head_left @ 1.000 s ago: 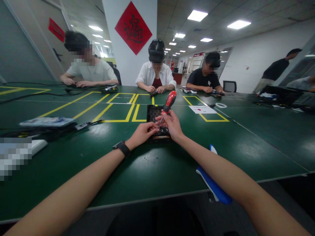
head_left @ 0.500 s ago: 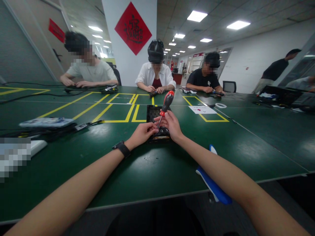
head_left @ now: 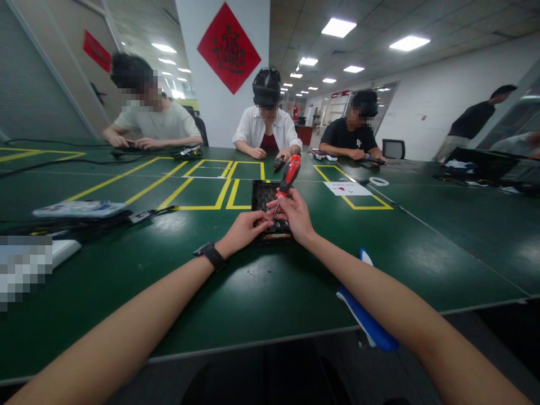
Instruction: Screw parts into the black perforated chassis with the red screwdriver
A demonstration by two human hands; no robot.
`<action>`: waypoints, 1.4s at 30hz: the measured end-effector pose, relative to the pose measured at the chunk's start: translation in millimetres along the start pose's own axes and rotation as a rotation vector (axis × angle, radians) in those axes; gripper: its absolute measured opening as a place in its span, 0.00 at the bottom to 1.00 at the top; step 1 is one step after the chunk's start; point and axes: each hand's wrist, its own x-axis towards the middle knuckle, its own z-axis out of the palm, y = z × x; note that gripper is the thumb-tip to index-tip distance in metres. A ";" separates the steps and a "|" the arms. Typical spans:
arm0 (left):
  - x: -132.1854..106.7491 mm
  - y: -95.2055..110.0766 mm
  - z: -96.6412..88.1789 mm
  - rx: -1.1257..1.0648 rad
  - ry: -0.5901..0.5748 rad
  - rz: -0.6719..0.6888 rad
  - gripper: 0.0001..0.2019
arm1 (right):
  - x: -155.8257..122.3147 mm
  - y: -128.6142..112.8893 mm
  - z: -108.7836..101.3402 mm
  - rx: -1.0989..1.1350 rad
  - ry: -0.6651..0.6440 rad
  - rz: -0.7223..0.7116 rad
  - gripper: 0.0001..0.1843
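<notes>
My right hand (head_left: pixel 298 220) is closed around the lower end of a red and black screwdriver (head_left: pixel 290 173). The tool stands tilted, handle up and leaning right, with its thin shaft pointing down at my left fingertips. My left hand (head_left: pixel 243 229) is pinched beside the shaft's tip; what is between the fingers, if anything, is too small to make out. Both hands are over an open black case (head_left: pixel 262 194) with dark, bumpy contents and some small shiny pieces. My hands hide much of its middle and right side.
The green table (head_left: pixel 202 315) carries yellow tape outlines. A blue and white object (head_left: pixel 367 320) lies over the front edge under my right forearm. To the left are a light-blue box (head_left: pixel 82 209) and cables; a paper sheet (head_left: pixel 348 188) lies right. Several people sit opposite.
The screwdriver's handle has tipped slightly right and turned, showing more red. My left hand has barely moved. Across the table, a person's hands have moved apart.
</notes>
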 end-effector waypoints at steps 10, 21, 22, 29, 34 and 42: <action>-0.1 0.5 -0.1 -0.056 0.016 -0.036 0.13 | -1.3 -3.9 3.4 0.014 0.002 -0.002 0.19; -0.3 2.5 -3.3 -0.057 -0.026 0.005 0.12 | 4.2 6.2 -4.5 0.085 0.004 0.042 0.19; -0.5 2.4 -3.2 -0.059 -0.027 0.007 0.12 | 3.9 5.5 -3.7 0.074 0.004 0.036 0.18; -0.7 2.8 -0.4 -0.016 0.026 -0.023 0.13 | -0.2 -2.1 2.0 0.043 -0.004 0.019 0.18; -0.2 1.2 0.6 -0.009 0.027 -0.046 0.15 | -1.8 -4.2 3.2 0.037 -0.009 0.014 0.18; 0.2 -1.3 -1.9 0.055 0.013 -0.008 0.15 | -1.1 -2.0 3.2 0.055 -0.044 0.018 0.15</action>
